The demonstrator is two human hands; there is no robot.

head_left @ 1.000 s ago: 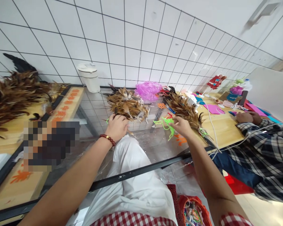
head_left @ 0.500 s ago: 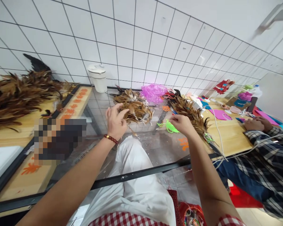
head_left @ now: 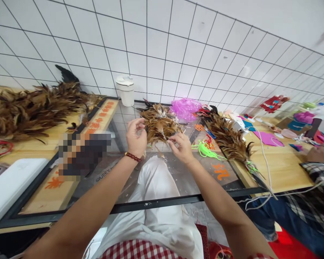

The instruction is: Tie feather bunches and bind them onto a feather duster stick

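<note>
Surface (head_left: 197,176), one: clear panel in a black frame, orange lettering showing; white trousers visible below it. Feather pile (head_left: 162,126), brown, one: on the surface, between the two hands. Left hand (head_left: 136,139): at the pile's left edge, fingers bent; from where I stand I cannot tell whether the grip is closed on anything. Right hand (head_left: 181,147): at the pile's near right edge, thumb and fingertips close together; whether that grip pinches a feather I cannot tell. Green cords (head_left: 206,149), bright, one tangle: right of the right hand, apart from it. Purple bag (head_left: 186,109), thin plastic: behind the pile. White cup (head_left: 126,92), lidded: at the back edge, before the wall (head_left: 135,46), which is white with dark grid lines. Feather bundle (head_left: 229,138), long: to the right. Feather heap (head_left: 35,111), large: on wood at far left. Pink sheet (head_left: 268,138), one: right, beyond a white cable (head_left: 263,154). Plaid sleeve (head_left: 317,176), another person's: right edge.
</note>
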